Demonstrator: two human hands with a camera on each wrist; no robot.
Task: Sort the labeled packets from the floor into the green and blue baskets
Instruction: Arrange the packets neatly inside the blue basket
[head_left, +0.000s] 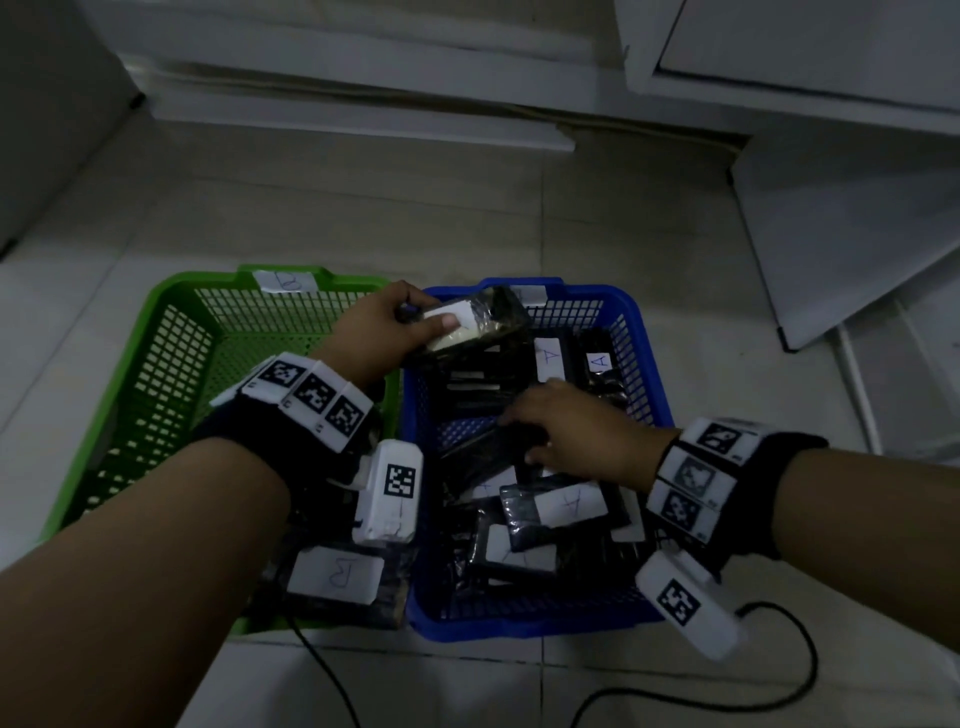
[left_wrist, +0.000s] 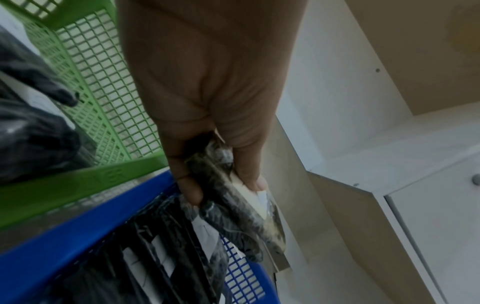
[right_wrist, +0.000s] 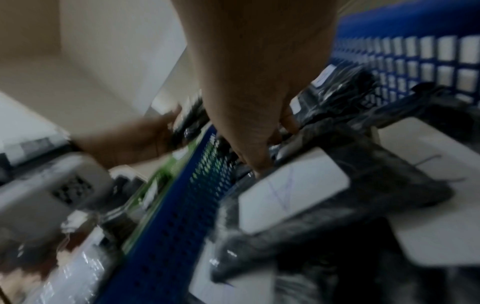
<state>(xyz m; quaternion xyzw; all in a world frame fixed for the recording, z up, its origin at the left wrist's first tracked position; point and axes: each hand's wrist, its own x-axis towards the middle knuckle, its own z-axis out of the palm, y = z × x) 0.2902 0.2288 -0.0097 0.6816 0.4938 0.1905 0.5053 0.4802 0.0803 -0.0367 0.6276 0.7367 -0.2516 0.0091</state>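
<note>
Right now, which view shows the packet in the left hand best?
Head view: the packet shows its white label, pinched by the left hand above the blue basket. Left wrist shows it edge-on; right wrist only blur.

Both forearms reach forward and down, and each wrist carries a dark band with white marker blocks. The left hand (head_left: 387, 317) is stretched further away, its thumb on top and its fingers curled under, so it pinches a packet (head_left: 470, 325). The right hand (head_left: 576, 434) is lower and nearer, palm down, its fingers bent onto the dark packets (head_left: 558, 512) below; whether it grips one is not clear.
</note>
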